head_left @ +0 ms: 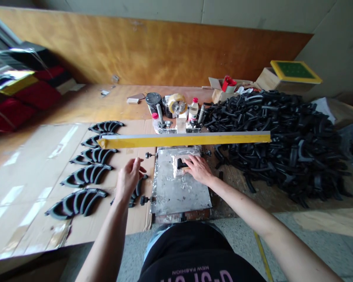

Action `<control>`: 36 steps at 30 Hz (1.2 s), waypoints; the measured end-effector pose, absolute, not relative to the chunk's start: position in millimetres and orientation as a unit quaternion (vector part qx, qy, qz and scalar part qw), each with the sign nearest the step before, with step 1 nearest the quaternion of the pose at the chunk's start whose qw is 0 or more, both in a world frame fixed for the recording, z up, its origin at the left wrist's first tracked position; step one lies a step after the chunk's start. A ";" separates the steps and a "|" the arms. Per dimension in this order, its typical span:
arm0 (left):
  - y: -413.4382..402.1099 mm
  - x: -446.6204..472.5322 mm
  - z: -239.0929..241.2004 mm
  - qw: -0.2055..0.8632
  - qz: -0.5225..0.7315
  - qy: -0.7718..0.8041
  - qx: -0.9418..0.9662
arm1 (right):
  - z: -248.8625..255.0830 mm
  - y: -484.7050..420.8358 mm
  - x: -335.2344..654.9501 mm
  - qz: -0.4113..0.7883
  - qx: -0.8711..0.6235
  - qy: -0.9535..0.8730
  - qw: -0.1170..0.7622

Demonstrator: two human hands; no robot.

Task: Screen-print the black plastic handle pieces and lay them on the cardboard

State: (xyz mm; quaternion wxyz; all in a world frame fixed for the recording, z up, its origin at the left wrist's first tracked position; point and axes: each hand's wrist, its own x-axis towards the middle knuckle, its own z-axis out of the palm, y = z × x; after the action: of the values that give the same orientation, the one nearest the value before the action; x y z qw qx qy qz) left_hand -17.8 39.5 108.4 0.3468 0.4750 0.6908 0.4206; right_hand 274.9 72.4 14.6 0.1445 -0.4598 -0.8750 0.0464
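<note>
My right hand (198,169) reaches over the metal plate (179,192), thumb and fingers around a black plastic part (181,163) in a pale holder (175,166). Only a bit of that part shows. My left hand (128,178) hovers at the cardboard's right side, fingers loosely curled and apart, with nothing visible in them. Beneath it lie black curved pieces (139,188), partly covered by the wrist. A long yellow bar (182,140), grey along its top, spans above the plate's far end.
Rows of black curved pieces (84,203) lie on the cardboard (23,164) at left. A large heap of black parts (282,145) fills the right. Behind the plate stand a tape roll (177,105), a red-capped bottle (193,109) and a dark can (153,101). Black knobs (144,200) jut out beside the plate.
</note>
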 end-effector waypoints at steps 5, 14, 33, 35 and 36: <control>64.3 22.9 153.0 0.375 0.605 0.538 0.452 | 11.5 85.9 252.3 0.084 -0.408 -0.905 0.087; 59.5 31.9 154.0 0.401 0.621 0.526 0.419 | 11.3 83.2 262.7 0.076 -0.367 -0.920 0.115; 97.1 106.2 10.1 0.191 0.259 0.606 0.728 | -23.3 78.8 286.4 0.134 -0.521 -0.809 0.238; 109.7 116.6 0.5 0.154 0.196 0.610 0.752 | -23.8 79.3 286.6 0.133 -0.518 -0.810 0.241; 115.3 118.6 -2.1 0.145 0.175 0.611 0.758 | -23.7 79.5 287.0 0.134 -0.517 -0.811 0.241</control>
State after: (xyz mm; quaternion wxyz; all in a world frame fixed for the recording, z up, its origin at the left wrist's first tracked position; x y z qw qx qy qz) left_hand 118.6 115.3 -2.1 0.1448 0.7581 0.6112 0.1753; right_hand 287.0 79.5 -23.7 0.2411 -0.5167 -0.8105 0.1338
